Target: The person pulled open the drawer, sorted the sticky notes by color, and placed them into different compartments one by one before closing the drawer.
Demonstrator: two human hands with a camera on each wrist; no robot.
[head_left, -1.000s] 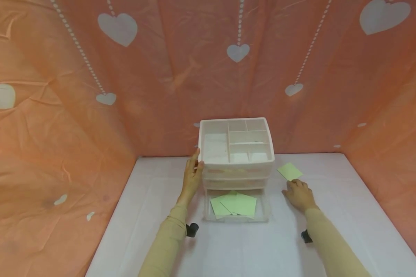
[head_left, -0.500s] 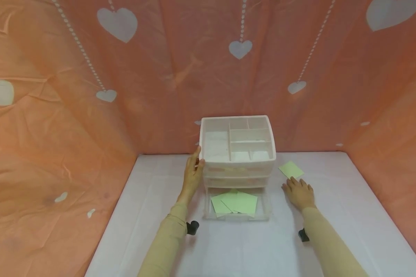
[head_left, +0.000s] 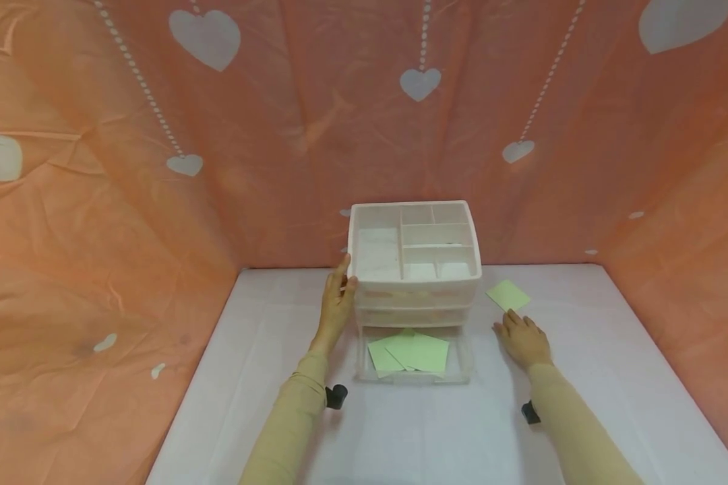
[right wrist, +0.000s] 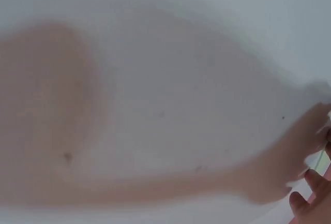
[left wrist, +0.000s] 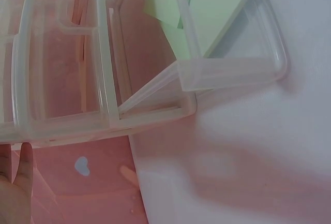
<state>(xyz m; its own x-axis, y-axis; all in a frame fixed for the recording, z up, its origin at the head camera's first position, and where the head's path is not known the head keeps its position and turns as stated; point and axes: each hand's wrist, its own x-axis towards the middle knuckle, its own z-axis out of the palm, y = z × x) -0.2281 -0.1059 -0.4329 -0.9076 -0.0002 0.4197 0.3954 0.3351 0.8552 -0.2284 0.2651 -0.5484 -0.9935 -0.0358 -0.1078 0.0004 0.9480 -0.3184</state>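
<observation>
A white plastic drawer organizer (head_left: pixel 417 296) stands mid-table, with a divided top tray. Its clear bottom drawer (head_left: pixel 364 370) is pulled out, holding several pale green paper sheets (head_left: pixel 418 351). My left hand (head_left: pixel 335 306) rests against the organizer's left side near the top rim, thumb toward the front. In the left wrist view, fingertips (left wrist: pixel 23 162) touch that side wall. To the right lies a single green paper square (head_left: pixel 508 295) on the table. My right hand (head_left: pixel 524 342) lies palm down there, fingertips at the square's near corner. The right wrist view shows only part of this hand (right wrist: pixel 313 203).
A white cloth covers the table (head_left: pixel 412 431). Behind it and along both sides hangs an orange curtain (head_left: pixel 315 155) with white hearts. The organizer's back is close to this curtain. Black wrist devices (head_left: pixel 336 397) show under both sleeves.
The right hand's fingers have stretched out a little over the near corner of the loose paper square. The left hand stays at the organizer. The head view has shifted slightly.
</observation>
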